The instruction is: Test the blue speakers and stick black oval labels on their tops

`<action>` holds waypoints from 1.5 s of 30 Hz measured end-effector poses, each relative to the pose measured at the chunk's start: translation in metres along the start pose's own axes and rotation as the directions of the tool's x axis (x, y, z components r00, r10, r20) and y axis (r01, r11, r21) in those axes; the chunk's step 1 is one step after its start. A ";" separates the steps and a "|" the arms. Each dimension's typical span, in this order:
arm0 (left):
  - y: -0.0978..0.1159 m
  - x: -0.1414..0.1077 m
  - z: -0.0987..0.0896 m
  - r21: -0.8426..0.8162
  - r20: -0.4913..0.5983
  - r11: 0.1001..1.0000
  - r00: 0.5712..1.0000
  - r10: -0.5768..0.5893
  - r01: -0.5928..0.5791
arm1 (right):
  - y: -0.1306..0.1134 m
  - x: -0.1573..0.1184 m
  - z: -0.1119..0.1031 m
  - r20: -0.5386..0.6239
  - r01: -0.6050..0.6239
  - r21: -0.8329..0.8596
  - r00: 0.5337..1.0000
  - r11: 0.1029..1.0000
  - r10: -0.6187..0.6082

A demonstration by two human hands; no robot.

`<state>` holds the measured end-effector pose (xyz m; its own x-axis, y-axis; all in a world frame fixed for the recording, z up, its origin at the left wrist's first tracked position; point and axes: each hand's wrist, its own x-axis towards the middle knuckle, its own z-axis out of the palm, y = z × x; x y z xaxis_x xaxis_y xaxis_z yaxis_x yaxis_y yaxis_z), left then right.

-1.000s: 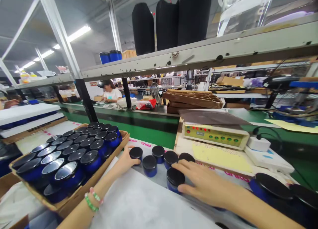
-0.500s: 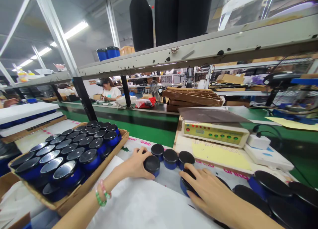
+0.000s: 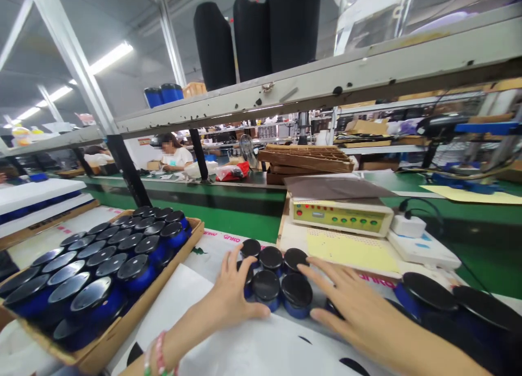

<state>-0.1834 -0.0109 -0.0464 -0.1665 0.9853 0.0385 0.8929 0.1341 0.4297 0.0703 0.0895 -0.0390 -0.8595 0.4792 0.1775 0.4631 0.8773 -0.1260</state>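
1. Left hand (image 3: 232, 292): open, fingers spread wide, pressed against the left side of the group of jars; a beaded bracelet (image 3: 160, 354) on the wrist.
2. Right hand (image 3: 359, 308): open and wide, fingers reaching toward the right side of the same group, fingertips at or just beside the jars.
3. Blue jars with black lids (image 3: 266, 284): about six, upright and packed close, between the two hands; none lifted.
4. Cardboard tray (image 3: 163, 273): left of the left hand, filled with rows of larger blue jars with glossy black lids (image 3: 136, 273).
5. Large lidded blue jars (image 3: 428, 292): lying tilted beyond the right hand.
6. Control box (image 3: 340, 215): cream casing, red and green buttons, on the bench ahead.
7. Yellow sheet (image 3: 350, 251): just in front of the control box.
8. Co-worker (image 3: 175, 158): seated at a far green bench.
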 end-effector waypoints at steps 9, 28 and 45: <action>0.064 0.005 0.012 0.122 0.038 0.914 0.922 0.384 -0.386 | 0.039 -0.075 -0.017 0.093 -0.235 -0.005 0.968 0.972 0.235; 0.157 0.111 0.062 -0.211 0.296 0.721 0.659 0.691 -0.660 | 0.065 -0.115 -0.038 -0.287 -0.393 -0.021 0.883 0.919 0.371; 0.100 0.029 0.015 -0.316 0.180 0.877 0.884 0.431 -0.362 | 0.230 -0.146 -0.087 -0.256 -0.672 0.426 0.553 0.606 0.793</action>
<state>-0.0921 0.0325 -0.0159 0.3126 0.9482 0.0565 0.7111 -0.2731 0.6479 0.3208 0.2232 -0.0088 -0.0528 0.9672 0.2485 0.7661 0.1988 -0.6112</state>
